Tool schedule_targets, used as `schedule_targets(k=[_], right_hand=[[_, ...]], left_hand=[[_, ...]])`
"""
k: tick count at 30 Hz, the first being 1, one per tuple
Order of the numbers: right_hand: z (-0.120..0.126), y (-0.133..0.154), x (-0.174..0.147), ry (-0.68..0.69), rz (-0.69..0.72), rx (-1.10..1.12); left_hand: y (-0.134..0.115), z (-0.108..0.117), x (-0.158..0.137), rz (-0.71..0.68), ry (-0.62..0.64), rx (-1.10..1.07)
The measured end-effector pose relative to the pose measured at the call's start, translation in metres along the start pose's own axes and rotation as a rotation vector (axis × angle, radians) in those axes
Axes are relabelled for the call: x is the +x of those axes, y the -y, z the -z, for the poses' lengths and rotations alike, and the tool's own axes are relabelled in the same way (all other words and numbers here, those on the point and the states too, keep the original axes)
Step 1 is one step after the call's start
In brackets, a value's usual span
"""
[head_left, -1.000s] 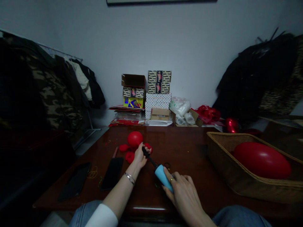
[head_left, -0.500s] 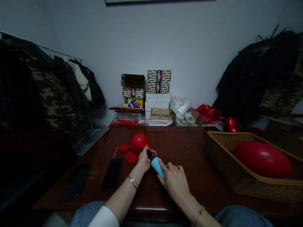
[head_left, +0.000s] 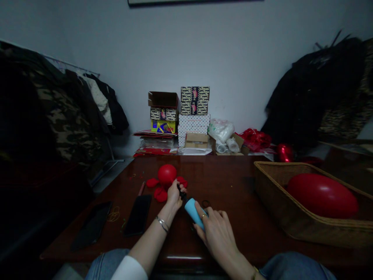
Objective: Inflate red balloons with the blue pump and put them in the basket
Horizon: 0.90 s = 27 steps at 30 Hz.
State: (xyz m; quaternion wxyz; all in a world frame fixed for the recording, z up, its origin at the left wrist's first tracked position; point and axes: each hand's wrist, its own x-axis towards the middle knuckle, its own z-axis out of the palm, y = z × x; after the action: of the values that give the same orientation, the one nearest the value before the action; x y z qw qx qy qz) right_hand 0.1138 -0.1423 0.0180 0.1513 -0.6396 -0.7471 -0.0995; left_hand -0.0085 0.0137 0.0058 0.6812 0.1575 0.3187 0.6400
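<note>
My left hand (head_left: 175,195) is closed around the black nozzle end of a hand balloon pump, where a small, partly inflated red balloon (head_left: 167,174) meets it. The balloon's neck is hidden by my fingers. Gripped in my right hand (head_left: 217,227) is the pump's light blue barrel (head_left: 194,211), slanting down toward me. Limp red balloons (head_left: 161,194) lie on the table just beyond my left hand. A thin dark ring (head_left: 206,203) rests close to my right fingers.
A wicker basket (head_left: 294,225) with a big red balloon (head_left: 322,195) stands at the right. Left on the brown table (head_left: 233,171) lie a black phone (head_left: 138,215), a dark flat object (head_left: 92,225), yellow loops (head_left: 113,214) and a pinkish stick (head_left: 142,188). Stacked boxes (head_left: 194,101) stand behind.
The red balloon looks slightly smaller and has shifted left. My left hand has moved a little left and lower, and the right hand with the barrel has drawn slightly back toward me.
</note>
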Motion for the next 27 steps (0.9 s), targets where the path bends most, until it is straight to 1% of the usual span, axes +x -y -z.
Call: schedule_targets(k=[8,12,16,20,27], right_hand=[[0.001,-0.019,-0.028,0.022,0.022,0.054],[0.003,-0.025,-0.035,0.034,0.022,0.057],[0.006,-0.025,-0.034,0.064,0.015,0.060],[0.010,-0.024,-0.028,0.092,-0.001,0.051],[0.011,-0.018,-0.013,0.082,-0.012,0.000]], left_hand=[[-0.013,0.009,0.013,-0.048,-0.014,-0.016],[-0.013,0.009,0.013,-0.051,-0.022,-0.024],[-0.010,0.009,0.011,-0.019,-0.009,-0.058],[-0.006,0.010,0.010,-0.016,0.010,-0.035],[0.006,0.005,-0.002,0.026,0.012,0.014]])
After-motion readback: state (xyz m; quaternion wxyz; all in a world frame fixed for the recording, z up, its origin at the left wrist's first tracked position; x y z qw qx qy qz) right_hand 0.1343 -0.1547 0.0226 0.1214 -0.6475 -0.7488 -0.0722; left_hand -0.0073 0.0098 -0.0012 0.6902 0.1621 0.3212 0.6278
